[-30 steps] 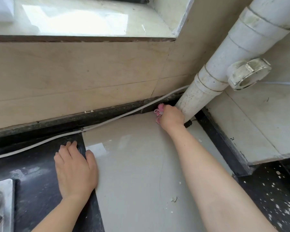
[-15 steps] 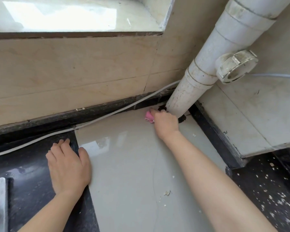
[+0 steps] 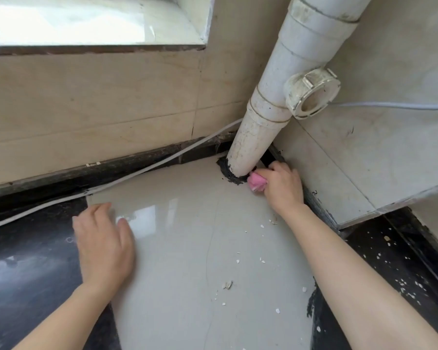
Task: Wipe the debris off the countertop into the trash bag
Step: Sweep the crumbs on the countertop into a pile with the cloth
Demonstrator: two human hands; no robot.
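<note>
Two bare hands work over one glossy pale-grey tile slab (image 3: 187,218). The left hand (image 3: 104,246) lies flat, fingers straight, across the slab's edge and the black stone countertop (image 3: 31,274). The right hand (image 3: 283,189), arm outstretched, bunches one pink cloth (image 3: 257,182) in curled fingers, touching the foot of one white plastic drainpipe (image 3: 266,117). Roughly a dozen small white debris chips (image 3: 228,284) lie scattered on the slab beside the right forearm.

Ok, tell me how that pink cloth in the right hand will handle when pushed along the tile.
The pink cloth is bunched inside the right hand, so it is probably soft and floppy. It presses up to the base of the white pipe, so it should reach into corners. The tile looks glossy, so it will likely slide easily.
</note>
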